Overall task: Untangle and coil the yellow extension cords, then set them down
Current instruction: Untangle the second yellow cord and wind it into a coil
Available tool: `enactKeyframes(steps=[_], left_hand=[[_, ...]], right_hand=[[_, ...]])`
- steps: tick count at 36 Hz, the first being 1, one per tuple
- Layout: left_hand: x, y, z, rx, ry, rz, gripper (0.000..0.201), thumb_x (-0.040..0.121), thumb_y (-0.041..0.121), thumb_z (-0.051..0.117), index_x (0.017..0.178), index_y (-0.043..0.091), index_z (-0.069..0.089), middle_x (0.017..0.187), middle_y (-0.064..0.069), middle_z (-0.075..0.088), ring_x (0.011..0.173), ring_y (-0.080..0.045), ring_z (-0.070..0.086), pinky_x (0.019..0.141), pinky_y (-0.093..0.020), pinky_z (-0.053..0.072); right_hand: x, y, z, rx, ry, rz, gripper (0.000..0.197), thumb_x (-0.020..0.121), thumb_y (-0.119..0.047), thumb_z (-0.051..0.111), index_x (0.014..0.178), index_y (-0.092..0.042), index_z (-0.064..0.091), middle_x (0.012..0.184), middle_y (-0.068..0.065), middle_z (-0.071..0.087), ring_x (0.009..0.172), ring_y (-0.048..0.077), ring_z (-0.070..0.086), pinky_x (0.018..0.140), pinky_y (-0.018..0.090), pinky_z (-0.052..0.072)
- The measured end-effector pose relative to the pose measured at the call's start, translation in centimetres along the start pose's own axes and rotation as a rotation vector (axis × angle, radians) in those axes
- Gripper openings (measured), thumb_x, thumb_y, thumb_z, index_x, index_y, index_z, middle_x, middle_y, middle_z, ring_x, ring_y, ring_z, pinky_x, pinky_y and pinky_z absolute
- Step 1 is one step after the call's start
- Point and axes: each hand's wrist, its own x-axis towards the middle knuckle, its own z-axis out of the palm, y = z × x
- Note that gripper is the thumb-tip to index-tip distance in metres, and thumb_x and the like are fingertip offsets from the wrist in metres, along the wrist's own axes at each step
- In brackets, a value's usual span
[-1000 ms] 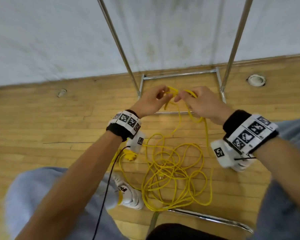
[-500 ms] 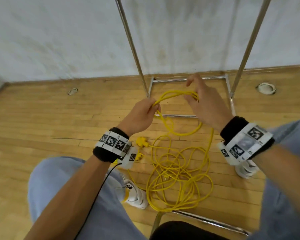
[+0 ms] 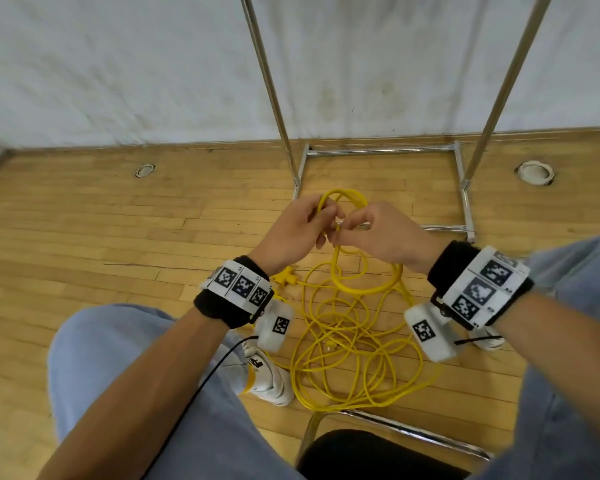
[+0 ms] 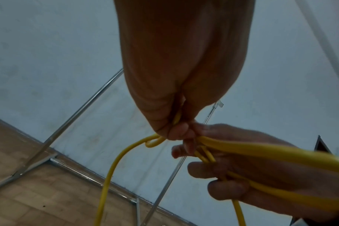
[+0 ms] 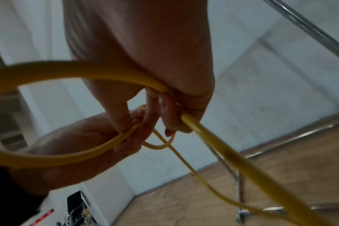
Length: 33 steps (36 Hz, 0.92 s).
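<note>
A tangled yellow extension cord (image 3: 350, 355) lies heaped on the wooden floor between my feet, its yellow plug (image 3: 284, 277) just under my left wrist. My left hand (image 3: 297, 230) and right hand (image 3: 374, 233) meet above the heap, both pinching loops of the cord. A small loop (image 3: 343, 199) stands up past my fingers, and a larger loop (image 3: 364, 285) hangs below them. In the left wrist view my left hand (image 4: 172, 126) pinches the cord (image 4: 110, 171) while my right hand's fingers (image 4: 222, 188) curl round strands. In the right wrist view my right hand (image 5: 164, 113) grips the cord (image 5: 232, 163).
A metal rack's base frame (image 3: 381, 152) and two slanting poles (image 3: 271, 84) stand just beyond my hands, against the white wall. My white shoe (image 3: 267, 375) sits left of the heap. A chair's metal bar (image 3: 413, 434) and dark seat lie at the bottom edge.
My hands were apart, stretching a loop, half a second ago; they have come together at the middle, and the right hand's fingers have closed on the cord. The camera has tilted a little.
</note>
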Motion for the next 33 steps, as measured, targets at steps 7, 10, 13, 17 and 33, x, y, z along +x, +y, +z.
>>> enactKeyframes(steps=[7,10,13,17,33], left_hand=[[1.4,-2.5,-1.9,0.27,0.313,-0.256,0.038,0.1,0.035,0.063,0.122,0.007,0.051,0.111,-0.009,0.058,0.098,-0.024,0.061,0.074,-0.033,0.051],[0.6,-2.2,-3.0,0.741,0.234,-0.438,0.072,0.093,0.073,0.046,0.094,0.002,0.052,0.09,-0.011,0.061,0.084,-0.03,0.059,0.065,-0.036,0.045],[0.0,-1.0,-3.2,0.49,-0.026,-0.602,0.081,0.096,0.076,0.029,0.07,0.006,0.06,0.062,-0.007,0.071,0.053,-0.02,0.066,0.05,-0.025,0.041],[-0.1,0.2,-2.3,-0.163,-0.148,-0.615,0.064,0.104,0.062,0.032,0.082,0.011,0.066,0.076,-0.007,0.075,0.065,-0.016,0.07,0.053,-0.023,0.046],[-0.1,0.2,-1.4,-0.077,-0.114,-0.315,0.005,0.095,0.009,0.07,0.091,0.013,0.07,0.09,-0.005,0.071,0.077,-0.015,0.067,0.072,-0.029,0.057]], right_hand=[[-0.2,-0.5,-2.3,0.229,-0.063,-0.006,0.026,0.095,-0.039,0.072,0.094,-0.013,0.073,0.079,-0.015,0.062,0.059,0.003,0.044,0.057,0.018,0.037],[-0.3,-0.8,-2.5,0.299,-0.108,0.025,0.025,0.098,-0.036,0.069,0.095,-0.011,0.072,0.074,0.004,0.044,0.06,0.008,0.037,0.054,0.022,0.035],[-0.4,-0.5,-2.4,0.325,-0.103,0.049,0.03,0.1,-0.034,0.067,0.1,-0.005,0.071,0.068,0.0,0.042,0.059,0.009,0.036,0.052,0.021,0.033],[-0.5,-0.2,-1.9,0.301,-0.146,0.071,0.022,0.097,-0.034,0.07,0.094,-0.012,0.068,0.068,-0.002,0.041,0.06,0.009,0.037,0.054,0.023,0.032],[0.2,0.6,-1.9,0.672,-0.108,0.36,0.04,0.103,-0.036,0.062,0.118,0.0,0.071,0.116,0.013,0.07,0.093,0.022,0.071,0.075,0.035,0.06]])
